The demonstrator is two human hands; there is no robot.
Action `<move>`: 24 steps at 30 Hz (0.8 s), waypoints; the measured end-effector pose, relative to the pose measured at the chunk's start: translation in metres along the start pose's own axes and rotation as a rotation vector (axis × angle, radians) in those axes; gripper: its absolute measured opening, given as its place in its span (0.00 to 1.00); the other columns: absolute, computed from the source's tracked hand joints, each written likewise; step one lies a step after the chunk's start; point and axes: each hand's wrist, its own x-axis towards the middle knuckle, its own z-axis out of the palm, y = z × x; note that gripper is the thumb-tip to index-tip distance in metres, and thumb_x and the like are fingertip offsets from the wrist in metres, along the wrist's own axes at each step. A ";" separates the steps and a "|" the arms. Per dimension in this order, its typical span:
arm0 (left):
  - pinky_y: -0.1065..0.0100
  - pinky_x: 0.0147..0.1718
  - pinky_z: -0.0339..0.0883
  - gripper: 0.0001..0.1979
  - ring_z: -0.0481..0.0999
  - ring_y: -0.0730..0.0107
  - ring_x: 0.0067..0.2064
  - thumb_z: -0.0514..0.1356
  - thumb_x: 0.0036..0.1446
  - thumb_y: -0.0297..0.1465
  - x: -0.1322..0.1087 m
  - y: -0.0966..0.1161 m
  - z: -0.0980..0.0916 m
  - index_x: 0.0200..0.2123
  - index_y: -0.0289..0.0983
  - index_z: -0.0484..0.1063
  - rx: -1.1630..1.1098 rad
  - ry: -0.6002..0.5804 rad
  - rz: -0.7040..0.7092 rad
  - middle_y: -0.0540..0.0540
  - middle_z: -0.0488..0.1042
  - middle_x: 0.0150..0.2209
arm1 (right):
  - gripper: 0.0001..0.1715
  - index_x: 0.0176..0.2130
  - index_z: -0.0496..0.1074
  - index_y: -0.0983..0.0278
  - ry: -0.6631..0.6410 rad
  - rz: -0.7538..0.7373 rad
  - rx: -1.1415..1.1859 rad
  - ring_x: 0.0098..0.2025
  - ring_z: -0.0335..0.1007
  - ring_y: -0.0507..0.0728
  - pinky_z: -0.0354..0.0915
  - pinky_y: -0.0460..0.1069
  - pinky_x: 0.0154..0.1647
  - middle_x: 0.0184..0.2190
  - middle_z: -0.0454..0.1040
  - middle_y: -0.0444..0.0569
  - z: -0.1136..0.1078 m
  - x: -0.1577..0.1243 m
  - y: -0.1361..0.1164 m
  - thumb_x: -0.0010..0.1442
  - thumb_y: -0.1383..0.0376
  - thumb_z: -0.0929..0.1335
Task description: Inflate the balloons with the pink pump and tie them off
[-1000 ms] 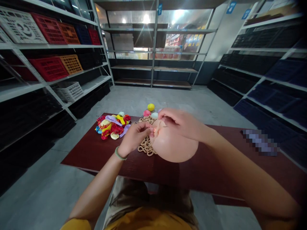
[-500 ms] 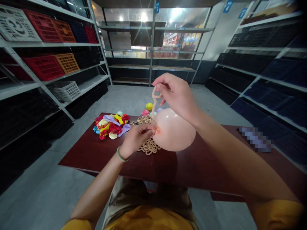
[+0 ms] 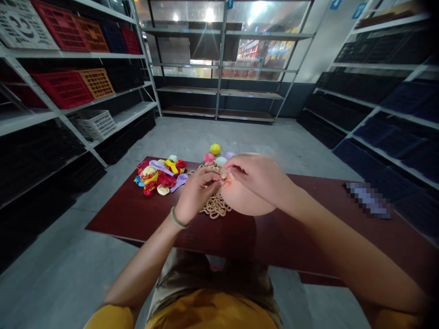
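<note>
Tabletop [image 3: 130, 219] below, left fingers [image 3: 213, 176] and right fingers [image 3: 236, 161] pinch the balloon [image 3: 245, 200] at its neck.

a pale pink balloon [image 3: 244, 200], inflated, smooth and rounded, is held sideways, its pinched neck [image 3: 227, 183] facing left, its upper part mostly covered.

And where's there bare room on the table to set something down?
Left: table between the limp balloons and near edge. Right: between the right forearm and pixelated item. Crowded: the middle, with tan strands, inflated balloon, left hand and right hand.
</note>
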 end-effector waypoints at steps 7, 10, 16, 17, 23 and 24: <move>0.66 0.41 0.67 0.08 0.76 0.65 0.39 0.60 0.62 0.35 0.007 0.002 -0.009 0.33 0.38 0.76 -0.081 -0.149 -0.123 0.46 0.79 0.35 | 0.15 0.38 0.75 0.60 0.066 0.004 -0.034 0.42 0.72 0.58 0.60 0.51 0.41 0.42 0.78 0.48 0.017 -0.006 0.012 0.69 0.67 0.60; 0.68 0.38 0.68 0.09 0.76 0.67 0.35 0.62 0.61 0.37 0.007 0.002 -0.010 0.33 0.37 0.75 -0.237 -0.191 -0.230 0.47 0.77 0.32 | 0.14 0.41 0.73 0.60 0.134 -0.016 -0.053 0.42 0.71 0.58 0.60 0.51 0.40 0.43 0.77 0.49 0.021 -0.008 0.014 0.68 0.68 0.59; 0.71 0.34 0.72 0.12 0.76 0.73 0.30 0.67 0.54 0.38 0.010 -0.004 -0.005 0.31 0.36 0.73 -0.664 -0.138 -0.553 0.49 0.76 0.29 | 0.15 0.45 0.72 0.61 0.140 -0.224 -0.111 0.39 0.67 0.59 0.59 0.54 0.42 0.37 0.76 0.50 0.026 -0.019 0.017 0.68 0.67 0.58; 0.72 0.32 0.71 0.12 0.75 0.75 0.29 0.68 0.54 0.38 0.010 -0.005 -0.005 0.30 0.35 0.73 -0.700 -0.112 -0.591 0.50 0.75 0.28 | 0.17 0.45 0.73 0.61 0.141 -0.273 -0.153 0.38 0.66 0.59 0.59 0.55 0.43 0.36 0.76 0.50 0.027 -0.021 0.017 0.69 0.68 0.57; 0.74 0.27 0.67 0.13 0.73 0.77 0.26 0.71 0.51 0.37 0.010 0.000 -0.006 0.32 0.34 0.73 -0.866 -0.071 -0.702 0.50 0.75 0.27 | 0.23 0.52 0.73 0.52 0.093 -0.427 -0.389 0.42 0.63 0.59 0.52 0.62 0.58 0.38 0.78 0.48 0.046 -0.032 0.017 0.68 0.71 0.58; 0.74 0.27 0.67 0.13 0.73 0.77 0.27 0.71 0.51 0.36 0.010 0.002 -0.006 0.31 0.33 0.74 -0.874 -0.080 -0.703 0.49 0.76 0.27 | 0.23 0.52 0.73 0.50 0.068 -0.437 -0.413 0.42 0.63 0.59 0.52 0.63 0.58 0.38 0.79 0.47 0.049 -0.032 0.017 0.68 0.71 0.58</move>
